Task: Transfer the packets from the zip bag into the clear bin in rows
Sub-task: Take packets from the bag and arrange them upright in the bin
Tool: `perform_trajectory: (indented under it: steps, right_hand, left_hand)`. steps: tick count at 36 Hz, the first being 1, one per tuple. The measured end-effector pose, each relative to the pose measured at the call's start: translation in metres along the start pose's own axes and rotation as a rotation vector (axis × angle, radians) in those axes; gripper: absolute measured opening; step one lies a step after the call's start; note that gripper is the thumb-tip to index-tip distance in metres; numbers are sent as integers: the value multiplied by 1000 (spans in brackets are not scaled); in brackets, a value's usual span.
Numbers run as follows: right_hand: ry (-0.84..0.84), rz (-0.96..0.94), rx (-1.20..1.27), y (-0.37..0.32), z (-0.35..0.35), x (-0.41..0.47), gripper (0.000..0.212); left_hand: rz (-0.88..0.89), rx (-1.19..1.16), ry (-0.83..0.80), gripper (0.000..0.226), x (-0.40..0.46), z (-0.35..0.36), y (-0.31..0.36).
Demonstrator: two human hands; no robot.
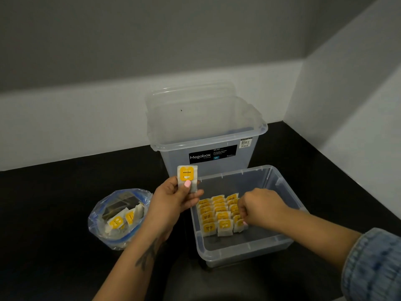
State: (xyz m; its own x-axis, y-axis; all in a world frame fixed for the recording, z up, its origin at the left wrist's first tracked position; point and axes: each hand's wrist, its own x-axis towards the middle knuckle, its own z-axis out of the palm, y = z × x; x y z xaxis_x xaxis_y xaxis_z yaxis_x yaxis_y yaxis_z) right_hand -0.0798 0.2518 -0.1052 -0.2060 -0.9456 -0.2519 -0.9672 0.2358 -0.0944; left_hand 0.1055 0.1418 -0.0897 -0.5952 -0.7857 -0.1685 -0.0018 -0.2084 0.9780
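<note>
My left hand (173, 197) pinches a white packet with a yellow label (187, 175), held upright above the near-left corner of the low clear bin (280, 181). Inside the bin, three rows of the same packets (218, 213) stand on edge. My right hand (258, 206) reaches into the bin with curled fingers, gripping the front packet of the right row (239, 227). The open zip bag (118, 218), clear with a blue rim, sits on the table to the left and holds several more packets.
A tall clear Megabox storage box (208, 131) stands just behind the bin, its lid leaning against the wall. The black table (54, 213) meets grey-white walls at the back and on the right.
</note>
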Motion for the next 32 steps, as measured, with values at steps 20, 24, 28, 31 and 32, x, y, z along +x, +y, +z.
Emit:
perform_trajectory:
  steps: [20,24,28,31,32]
  right_hand:
    - [-70,-15,-36,4,2,-2,15]
    - [-8,32,162,8,-25,-2,13]
    - [131,38,525,11,-57,1,20]
    - [172,-17,690,7,-75,2,23]
    - [184,-36,699,5,-78,1,20]
  left_hand:
    - [-25,70,-20,17,-1,9,2]
    - [-2,152,-14,16,-1,15,4]
    - [56,266,-55,12,-1,26,5]
    - [121,419,-79,14,0,35,4]
    - [138,455,-86,14,1,38,4]
